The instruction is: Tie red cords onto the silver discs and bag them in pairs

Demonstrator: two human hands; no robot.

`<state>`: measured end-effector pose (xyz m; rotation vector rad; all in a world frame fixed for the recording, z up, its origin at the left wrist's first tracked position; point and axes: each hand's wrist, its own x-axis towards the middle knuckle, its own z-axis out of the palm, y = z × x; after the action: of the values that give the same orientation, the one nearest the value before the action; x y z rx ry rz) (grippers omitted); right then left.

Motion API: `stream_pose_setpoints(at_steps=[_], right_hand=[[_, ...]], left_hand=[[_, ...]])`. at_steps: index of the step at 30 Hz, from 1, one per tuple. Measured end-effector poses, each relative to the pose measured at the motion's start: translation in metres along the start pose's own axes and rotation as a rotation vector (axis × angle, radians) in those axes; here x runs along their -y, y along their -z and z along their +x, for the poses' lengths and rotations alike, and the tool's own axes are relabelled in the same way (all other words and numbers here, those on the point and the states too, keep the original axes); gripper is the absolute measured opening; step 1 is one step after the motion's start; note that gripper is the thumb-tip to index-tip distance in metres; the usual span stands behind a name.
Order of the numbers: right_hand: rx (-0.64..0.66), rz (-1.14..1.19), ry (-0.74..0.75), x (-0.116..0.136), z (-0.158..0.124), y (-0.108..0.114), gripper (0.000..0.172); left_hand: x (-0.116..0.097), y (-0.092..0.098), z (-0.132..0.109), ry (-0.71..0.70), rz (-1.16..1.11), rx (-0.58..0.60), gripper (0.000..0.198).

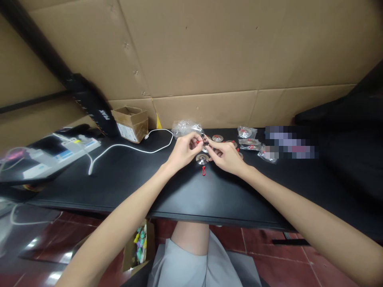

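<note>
While the left hand (187,147) pinched a red cord (199,142) and the right hand (224,154) apparently gripped a metal disc (205,149) (partly hidden), light, steady fingertip control suited best.

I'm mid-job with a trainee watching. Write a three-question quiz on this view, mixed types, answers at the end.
1. True or false: the fingertips of the left hand pinch something red, close beside the right hand.
2. Which lies on the table, just on the person's side of the nearest metal disc? A) a power strip; B) a red loop; C) a cardboard box.
3. Fill in the colour: the cable curving across the table, left of the hands, is ____.

Key: 1. True. 2. B. 3. White.
</note>
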<state>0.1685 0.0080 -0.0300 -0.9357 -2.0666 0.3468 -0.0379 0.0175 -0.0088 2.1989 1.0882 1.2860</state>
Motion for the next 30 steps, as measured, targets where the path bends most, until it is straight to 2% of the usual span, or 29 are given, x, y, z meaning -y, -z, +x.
stream_pose_setpoints(at_steps=[4, 9, 12, 17, 30], right_hand=[[-0.024, -0.009, -0.026, 0.0021, 0.0002, -0.0007, 0.050], [-0.168, 0.048, -0.130, 0.0036, 0.0012, -0.0020, 0.056], [-0.202, 0.123, -0.167, 0.0032, 0.0009, -0.0021, 0.053], [-0.207, 0.155, -0.184, 0.0039, 0.0007, -0.0016, 0.050], [-0.175, 0.149, -0.152, 0.0044, 0.0004, -0.0016, 0.051]], left_hand=[[0.0001, -0.0025, 0.0003, 0.031, -0.007, -0.034, 0.009], [-0.0008, -0.0032, 0.0007, 0.042, 0.030, -0.089, 0.014], [-0.0012, -0.0039, 0.0006, 0.052, 0.032, -0.078, 0.015], [-0.0015, -0.0066, -0.0002, 0.034, 0.029, -0.040, 0.015], [-0.0010, -0.0083, -0.0001, 0.043, 0.012, -0.043, 0.017]])
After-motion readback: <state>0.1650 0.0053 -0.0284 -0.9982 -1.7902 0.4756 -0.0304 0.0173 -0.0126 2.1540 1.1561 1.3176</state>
